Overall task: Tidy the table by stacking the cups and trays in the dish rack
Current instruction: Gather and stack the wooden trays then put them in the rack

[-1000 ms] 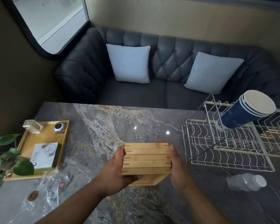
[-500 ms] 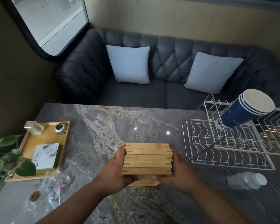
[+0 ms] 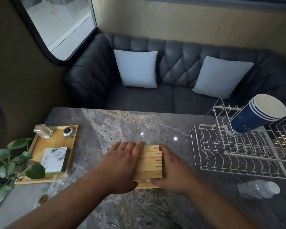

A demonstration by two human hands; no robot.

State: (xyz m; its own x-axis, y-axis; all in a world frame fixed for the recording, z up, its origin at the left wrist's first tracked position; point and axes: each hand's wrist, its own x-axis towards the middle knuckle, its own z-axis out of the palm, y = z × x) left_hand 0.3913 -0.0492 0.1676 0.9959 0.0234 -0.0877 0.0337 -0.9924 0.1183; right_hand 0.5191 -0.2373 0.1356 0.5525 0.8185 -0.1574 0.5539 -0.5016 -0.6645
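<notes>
A stack of small wooden trays (image 3: 150, 162) lies on the marble table (image 3: 122, 126), near its middle. My left hand (image 3: 122, 161) rests flat over the stack's left part with fingers spread. My right hand (image 3: 172, 169) clasps the stack's right side, thumb at the front edge. A white wire dish rack (image 3: 238, 164) stands at the right. Several nested blue paper cups (image 3: 256, 114) lean tilted in the rack's back part.
A larger wooden tray (image 3: 40, 162) at the left carries a white box, a clear case and a small round clock. Plant leaves (image 3: 8, 164) overlap its corner. A clear plastic bottle (image 3: 257, 189) lies in front of the rack. A sofa stands beyond the table.
The stack has gone from held up on edge between both hands to lying lower on the table. My left hand has shifted from its side to on top.
</notes>
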